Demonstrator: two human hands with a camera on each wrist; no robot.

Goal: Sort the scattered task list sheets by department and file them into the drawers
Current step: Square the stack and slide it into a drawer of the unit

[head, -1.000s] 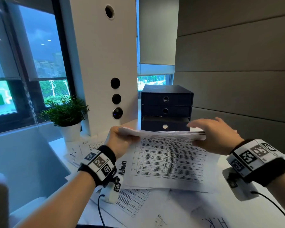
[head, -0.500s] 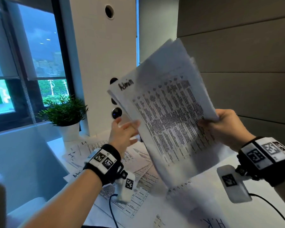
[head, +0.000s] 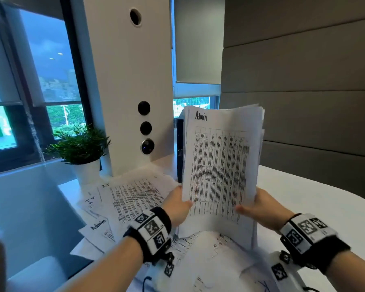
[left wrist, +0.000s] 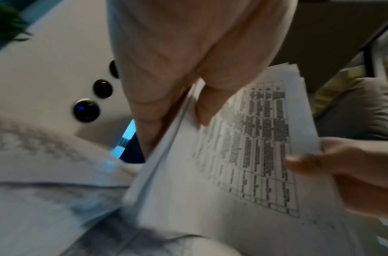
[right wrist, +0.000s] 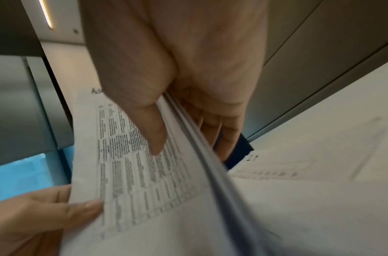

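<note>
Over the white desk (head: 303,190) strewn with loose sheets (head: 133,194), left hand (head: 176,204) and right hand (head: 261,207) pinched the upright Admin stack (head: 219,165), thumbs in front, fingers behind.

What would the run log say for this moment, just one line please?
stage: squaring Admin stack upright on table | left hand: grips left edge | right hand: grips right edge | loose sheets: unsorted on table | drawer unit: mostly hidden

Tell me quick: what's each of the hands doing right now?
Left hand: grips the left edge of the upright Admin sheet stack.
Right hand: grips the stack's right edge, thumb in front.
</note>
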